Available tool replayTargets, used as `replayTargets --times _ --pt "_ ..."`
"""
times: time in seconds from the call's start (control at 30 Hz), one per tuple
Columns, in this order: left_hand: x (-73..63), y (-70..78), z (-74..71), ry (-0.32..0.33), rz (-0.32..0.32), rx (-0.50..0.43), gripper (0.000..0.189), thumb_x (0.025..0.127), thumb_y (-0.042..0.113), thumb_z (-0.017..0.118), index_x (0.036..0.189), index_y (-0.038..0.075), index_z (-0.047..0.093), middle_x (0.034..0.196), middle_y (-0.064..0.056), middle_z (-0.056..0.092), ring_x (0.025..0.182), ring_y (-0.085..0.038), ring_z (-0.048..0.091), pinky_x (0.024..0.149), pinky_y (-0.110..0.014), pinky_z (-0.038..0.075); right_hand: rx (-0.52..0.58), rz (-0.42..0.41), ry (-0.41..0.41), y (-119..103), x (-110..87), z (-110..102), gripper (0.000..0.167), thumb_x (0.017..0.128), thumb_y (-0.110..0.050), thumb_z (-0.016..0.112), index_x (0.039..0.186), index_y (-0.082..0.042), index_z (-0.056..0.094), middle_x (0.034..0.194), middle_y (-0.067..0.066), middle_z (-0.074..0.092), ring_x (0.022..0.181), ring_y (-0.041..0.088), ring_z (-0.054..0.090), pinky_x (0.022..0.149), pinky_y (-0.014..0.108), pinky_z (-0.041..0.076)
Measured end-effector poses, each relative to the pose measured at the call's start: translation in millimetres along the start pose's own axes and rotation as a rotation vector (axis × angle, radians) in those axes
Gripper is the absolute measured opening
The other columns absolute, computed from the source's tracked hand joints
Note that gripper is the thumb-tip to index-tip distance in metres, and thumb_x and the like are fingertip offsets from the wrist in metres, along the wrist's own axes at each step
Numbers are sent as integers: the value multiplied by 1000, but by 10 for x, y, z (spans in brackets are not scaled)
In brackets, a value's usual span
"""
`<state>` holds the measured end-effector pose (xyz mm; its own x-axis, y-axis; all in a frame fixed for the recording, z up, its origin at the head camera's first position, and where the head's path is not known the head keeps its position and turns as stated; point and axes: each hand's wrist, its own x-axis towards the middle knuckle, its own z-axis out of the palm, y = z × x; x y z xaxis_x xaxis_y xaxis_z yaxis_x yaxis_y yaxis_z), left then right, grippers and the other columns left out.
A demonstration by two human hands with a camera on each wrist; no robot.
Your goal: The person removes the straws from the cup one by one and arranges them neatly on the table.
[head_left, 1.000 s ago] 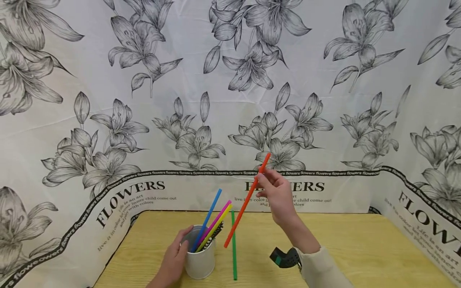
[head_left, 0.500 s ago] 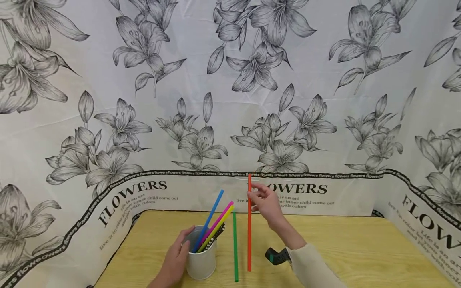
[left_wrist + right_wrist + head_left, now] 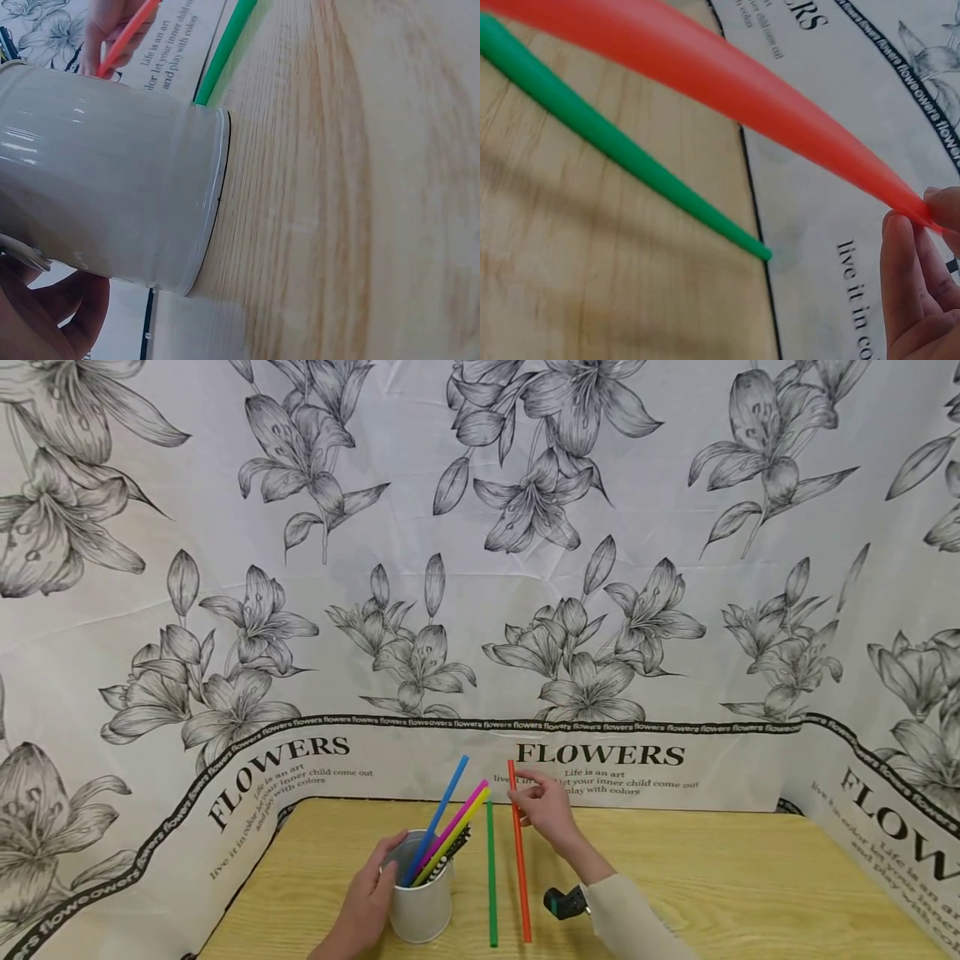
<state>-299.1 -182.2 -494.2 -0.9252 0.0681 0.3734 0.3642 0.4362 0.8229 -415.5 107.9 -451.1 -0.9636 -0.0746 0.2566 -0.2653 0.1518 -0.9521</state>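
Backdrop: flower-printed white cloth (image 3: pixel 660 518) hangs behind the work, facing me; I count hours from the cup, with twelve straight toward that cloth.
Table: pale wood-grained top (image 3: pixel 720 860), under everything.
Left hand: at nine o'clock, this hand (image 3: pixel 362 906) grips the cup, thumb on the near side and fingers on the far side.
Cup: white and upright (image 3: pixel 420 917), the hub of the clock.
Straws inside: a blue straw (image 3: pixel 443 806), a pink straw (image 3: pixel 463 812), a yellow straw (image 3: pixel 453 834) and black-and-white patterned pieces (image 3: pixel 459 843), all leaning toward one o'clock.
Green straw: outside the cup (image 3: pixel 492 877) at three, lying on the table.
Orange-red straw: just past the green one (image 3: pixel 521 864), also at three. It has dropped from a raised slant to nearly parallel, so two straws now pair up outside the cup. I cannot tell whether its near end touches wood.
Right hand: at two o'clock (image 3: pixel 550 814), fingertips pinching the orange-red straw's far end, not yet released.
Wrist device: dark (image 3: pixel 562 903), toward three, below the right sleeve.
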Motion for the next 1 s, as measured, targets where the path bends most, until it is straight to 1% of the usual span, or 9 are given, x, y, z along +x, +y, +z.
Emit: replayTargets --times 0.03,0.13,0.33,0.37,0.57,0.67,0.73,0.87,1.0 --pt "-1 1 2 -1 -15 -9 40 104 11 38 141 23 46 139 -5 52 132 -28 42 105 -55 33 -4 7 6 39 -2 3 42 88 -8 71 128 -5 61 78 10 69 59 22 64 60 52 55" --pt "0 -2 4 -20 -27 -12 40 104 13 38 142 24 45 139 -6 52 132 -29 42 104 -56 33 -20 29 23 133 -27 8 39 88 -7 70 127 -4 63 78 11 68 58 23 64 60 52 55" --pt "20 4 21 -17 -21 -5 40 104 14 37 141 26 46 139 -5 52 132 -28 42 104 -56 33 -59 84 59 261 -9 23 37 88 -3 69 124 -2 64 79 16 68 54 19 63 54 43 56" --pt "19 4 18 -11 -9 1 40 104 13 37 141 24 46 139 -5 52 131 -29 43 104 -57 33 -60 83 57 290 0 32 36 88 -2 68 124 0 64 80 17 68 54 18 63 53 42 56" --pt "7 19 -2 -3 17 20 39 104 12 37 141 19 46 139 -9 52 131 -33 43 102 -58 34 -126 62 26 400 -16 86 32 90 -3 67 120 5 64 79 11 64 55 15 60 52 37 55" --pt "8 17 12 -9 0 14 39 104 13 37 141 21 46 139 -7 51 131 -32 43 103 -57 33 -151 75 24 418 -34 83 29 90 -5 67 117 5 66 79 9 61 55 14 57 51 35 54" --pt "8 11 23 -5 -7 10 39 104 14 37 141 22 46 139 -7 52 131 -32 43 103 -57 33 -148 86 23 442 -35 79 29 89 -5 67 117 6 66 75 8 59 52 13 55 48 31 52" --pt "6 -7 29 5 9 13 39 104 14 37 141 22 46 139 -7 52 131 -33 43 103 -58 33 -121 106 15 509 -13 81 31 89 -5 67 118 6 66 61 3 54 45 11 47 42 24 41" --pt "6 -33 24 20 2 8 39 104 14 38 140 24 47 138 -6 53 131 -32 43 103 -58 33 -92 122 -27 580 -1 94 32 90 -5 65 120 6 64 57 3 53 40 11 44 38 23 38"
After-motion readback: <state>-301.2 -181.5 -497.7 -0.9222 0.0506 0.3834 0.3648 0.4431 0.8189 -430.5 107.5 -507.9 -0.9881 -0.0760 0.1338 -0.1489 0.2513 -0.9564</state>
